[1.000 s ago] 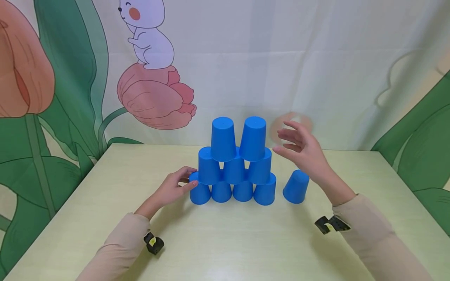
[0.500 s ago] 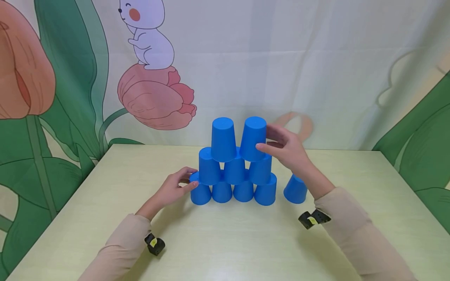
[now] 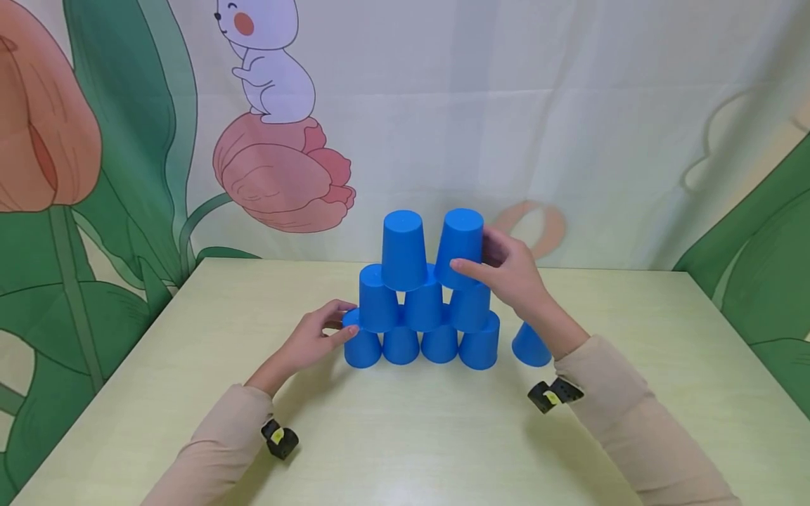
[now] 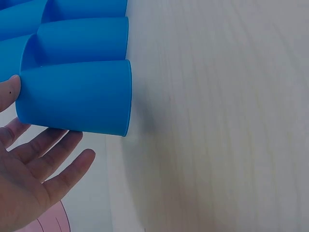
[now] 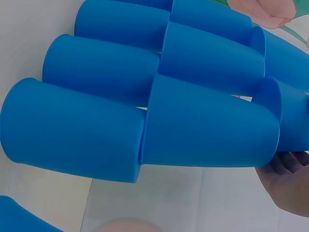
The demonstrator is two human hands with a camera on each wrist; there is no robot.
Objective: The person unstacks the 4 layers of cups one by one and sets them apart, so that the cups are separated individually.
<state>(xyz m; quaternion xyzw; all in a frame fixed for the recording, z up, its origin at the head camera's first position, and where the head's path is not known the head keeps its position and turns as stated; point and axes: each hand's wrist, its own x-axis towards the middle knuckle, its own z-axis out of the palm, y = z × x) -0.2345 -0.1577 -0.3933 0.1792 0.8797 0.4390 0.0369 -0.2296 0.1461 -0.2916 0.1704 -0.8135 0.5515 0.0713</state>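
Observation:
Upside-down blue plastic cups stand in a three-tier pyramid, with two cups on top. My right hand point(image 3: 515, 277) holds the top right cup point(image 3: 457, 235), thumb across its front and fingers behind. In the right wrist view that cup point(image 5: 297, 121) is partly cut off by the frame edge. The other top cup point(image 3: 403, 249) stands apart on its left. With thumb and fingertips on opposite sides, my left hand point(image 3: 313, 337) holds the bottom row's left end cup point(image 3: 363, 351). The left wrist view shows this cup point(image 4: 77, 99) with the other fingers spread beside it.
A single blue cup point(image 3: 530, 349) stands right of the pyramid, partly hidden by the right forearm. The pale wooden table point(image 3: 405, 436) meets a printed curtain point(image 3: 411, 140) behind. Both wrists carry small black cameras.
My right hand has come in leftward from beside the pyramid and taken hold of the top right cup, which has shifted slightly right. The left hand stays on its cup.

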